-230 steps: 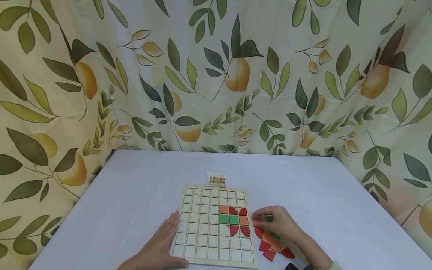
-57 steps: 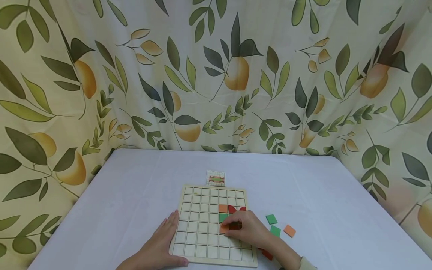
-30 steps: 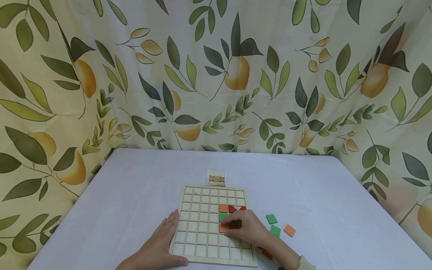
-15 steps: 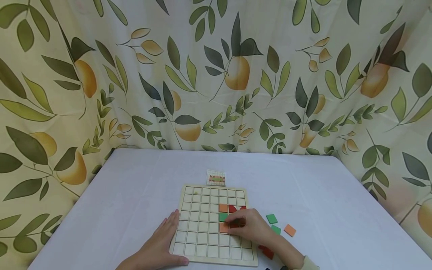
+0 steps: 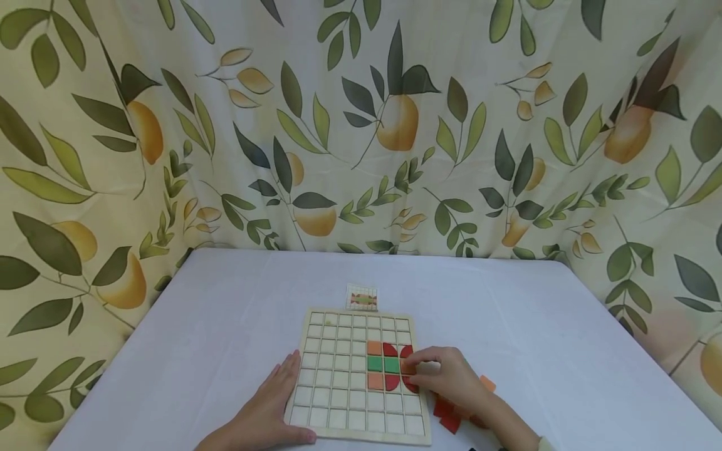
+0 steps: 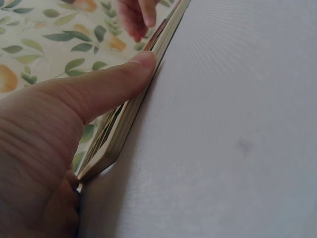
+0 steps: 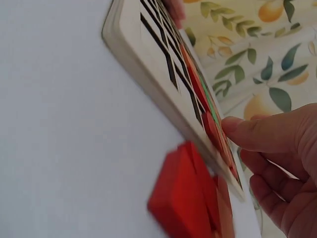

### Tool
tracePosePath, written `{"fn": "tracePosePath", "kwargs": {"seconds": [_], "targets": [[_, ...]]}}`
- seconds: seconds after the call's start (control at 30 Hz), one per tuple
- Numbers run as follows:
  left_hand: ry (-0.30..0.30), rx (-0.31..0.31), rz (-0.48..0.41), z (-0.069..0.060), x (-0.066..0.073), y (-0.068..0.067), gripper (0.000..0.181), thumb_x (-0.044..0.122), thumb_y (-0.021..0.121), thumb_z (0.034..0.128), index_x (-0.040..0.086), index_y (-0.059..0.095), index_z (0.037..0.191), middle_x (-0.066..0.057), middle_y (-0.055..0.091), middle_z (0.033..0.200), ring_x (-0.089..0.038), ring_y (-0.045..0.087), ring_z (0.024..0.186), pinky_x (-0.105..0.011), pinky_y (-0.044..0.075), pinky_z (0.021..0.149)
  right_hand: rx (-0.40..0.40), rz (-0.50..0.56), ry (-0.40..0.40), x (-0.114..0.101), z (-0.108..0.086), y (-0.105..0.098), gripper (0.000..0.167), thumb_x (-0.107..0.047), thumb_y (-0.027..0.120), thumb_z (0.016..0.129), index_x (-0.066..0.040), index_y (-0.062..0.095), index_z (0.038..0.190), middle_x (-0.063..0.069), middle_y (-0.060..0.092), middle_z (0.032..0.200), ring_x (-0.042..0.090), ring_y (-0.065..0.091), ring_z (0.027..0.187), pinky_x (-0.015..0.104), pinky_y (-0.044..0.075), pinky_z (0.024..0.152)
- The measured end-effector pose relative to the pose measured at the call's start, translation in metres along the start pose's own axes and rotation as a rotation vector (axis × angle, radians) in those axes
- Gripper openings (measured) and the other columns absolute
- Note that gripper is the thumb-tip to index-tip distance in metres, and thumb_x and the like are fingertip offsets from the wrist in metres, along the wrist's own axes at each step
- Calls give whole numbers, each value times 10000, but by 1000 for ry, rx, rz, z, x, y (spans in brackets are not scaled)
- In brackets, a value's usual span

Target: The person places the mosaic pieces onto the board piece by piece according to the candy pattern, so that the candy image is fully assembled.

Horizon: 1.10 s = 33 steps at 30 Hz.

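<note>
My left hand (image 5: pixel 262 407) lies along the left side of the gridded wooden board (image 5: pixel 333 432), fingers straight, thumb on the near edge; the left wrist view shows that thumb (image 6: pixel 109 84) on the rim. At the board's right side is my right hand (image 5: pixel 459 382), its thumb and forefinger tips by an orange square (image 5: pixel 403 366). In the right wrist view nothing shows between the fingers of this hand (image 7: pixel 277 148). Two green squares (image 5: pixel 391 365) lie in one row, with orange squares (image 5: pixel 375 380) and red rounded pieces (image 5: pixel 390 382) above and below.
Loose red pieces (image 5: pixel 449 423) and an orange one (image 5: pixel 487 383) lie right of the board, partly under my right hand and forearm. A small patterned card (image 5: pixel 362 297) stands behind the board. Beyond the white table (image 5: pixel 254 282) hangs a leaf-print curtain (image 5: pixel 350 175).
My right hand has moved right from the lower orange square, uncovering it, a green square and red pieces. That lower orange square was not on the board in the oldest frame. My left hand stays put.
</note>
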<state>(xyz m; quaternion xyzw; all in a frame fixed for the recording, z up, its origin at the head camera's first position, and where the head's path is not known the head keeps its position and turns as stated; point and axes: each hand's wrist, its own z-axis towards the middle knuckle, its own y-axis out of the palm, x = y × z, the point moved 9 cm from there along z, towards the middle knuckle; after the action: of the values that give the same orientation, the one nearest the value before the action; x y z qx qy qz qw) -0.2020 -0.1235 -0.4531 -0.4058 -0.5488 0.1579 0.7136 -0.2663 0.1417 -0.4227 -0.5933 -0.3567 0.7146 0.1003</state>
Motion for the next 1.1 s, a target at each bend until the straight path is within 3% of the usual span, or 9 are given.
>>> {"fn": "tracePosePath", "kwargs": {"seconds": [0.33, 0.6, 1.1], "targets": [[35, 22, 15, 0, 2, -2, 1270, 670, 684, 606, -99, 89, 1422, -236, 91, 1488, -339, 72, 1367, -91, -126, 1000, 144, -102, 143, 24, -16, -26, 198, -213, 796, 709, -202, 734, 897, -59, 666, 938, 189, 574, 949, 406, 508, 807], [50, 28, 28, 1, 3, -2, 1256, 673, 678, 618, -106, 104, 1418, -239, 100, 1486, -348, 80, 1363, -91, -120, 1003, 163, -127, 188, 32, -26, -37, 209, -167, 803, 694, -199, 732, 888, -52, 662, 943, 180, 578, 939, 350, 526, 773], [25, 11, 5, 0, 2, -1, 1280, 678, 682, 601, -86, 76, 1430, -224, 81, 1495, -335, 64, 1370, -87, -128, 997, 213, -192, 274, 56, -44, -63, 241, -169, 803, 696, -145, 733, 925, 2, 672, 965, 189, 580, 929, 426, 497, 830]]}}
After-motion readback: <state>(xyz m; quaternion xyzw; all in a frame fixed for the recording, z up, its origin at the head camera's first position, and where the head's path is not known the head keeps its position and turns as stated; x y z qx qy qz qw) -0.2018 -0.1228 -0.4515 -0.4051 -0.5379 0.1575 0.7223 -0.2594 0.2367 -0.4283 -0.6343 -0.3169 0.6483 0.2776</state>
